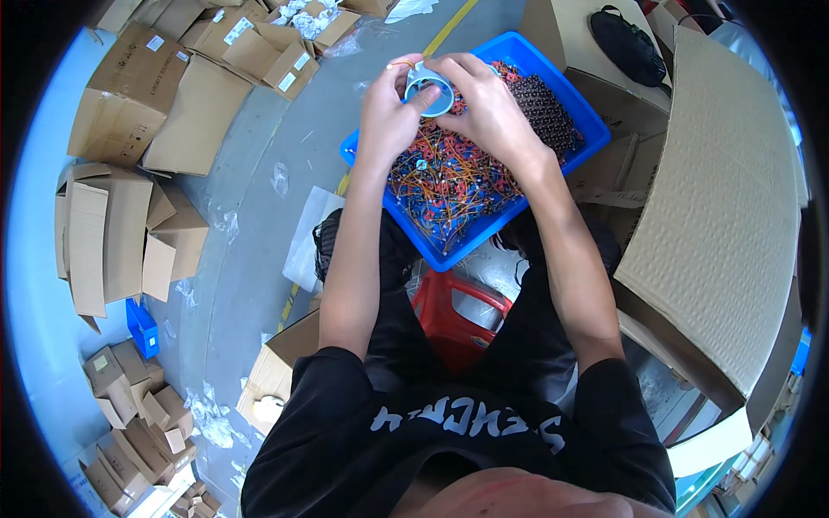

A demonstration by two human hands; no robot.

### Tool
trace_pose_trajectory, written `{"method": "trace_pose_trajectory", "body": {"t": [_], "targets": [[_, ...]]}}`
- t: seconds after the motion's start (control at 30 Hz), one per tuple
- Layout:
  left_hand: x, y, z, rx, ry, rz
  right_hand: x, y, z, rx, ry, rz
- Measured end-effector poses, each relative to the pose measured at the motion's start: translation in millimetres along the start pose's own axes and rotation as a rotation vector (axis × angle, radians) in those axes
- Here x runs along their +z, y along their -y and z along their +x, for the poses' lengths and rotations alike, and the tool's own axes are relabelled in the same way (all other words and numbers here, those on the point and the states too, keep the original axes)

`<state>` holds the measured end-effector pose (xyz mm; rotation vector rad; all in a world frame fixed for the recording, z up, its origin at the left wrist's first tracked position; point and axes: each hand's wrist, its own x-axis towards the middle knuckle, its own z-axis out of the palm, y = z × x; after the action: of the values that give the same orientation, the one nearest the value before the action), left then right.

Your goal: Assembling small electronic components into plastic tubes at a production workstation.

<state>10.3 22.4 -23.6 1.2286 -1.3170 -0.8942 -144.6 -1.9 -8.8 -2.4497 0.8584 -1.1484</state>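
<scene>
Left hand (389, 116) and right hand (490, 104) pinched the pale housing (442, 104) from either side; light, even pressure seemed wisest, orange wire (399, 63) untugged!

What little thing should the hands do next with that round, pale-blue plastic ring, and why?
Maybe the left hand could gently nudge the thin orange wire closer to the round, pale-blue plastic ring: the wire sticks out near the ring's top by the left fingertips, and the right hand grips the other side, which should steady it.
</scene>
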Motion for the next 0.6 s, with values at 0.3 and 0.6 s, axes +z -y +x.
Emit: {"method": "trace_pose_trajectory", "body": {"t": [0.3, 0.6], "targets": [[30, 2, -7, 0.247, -0.246, 0.352, -5, 3, 1, 0.099, 0.050, 0.010], [1, 14, 7, 0.248, 0.083, 0.075, -2, 0, -6, 0.101, 0.003, 0.009]]}}
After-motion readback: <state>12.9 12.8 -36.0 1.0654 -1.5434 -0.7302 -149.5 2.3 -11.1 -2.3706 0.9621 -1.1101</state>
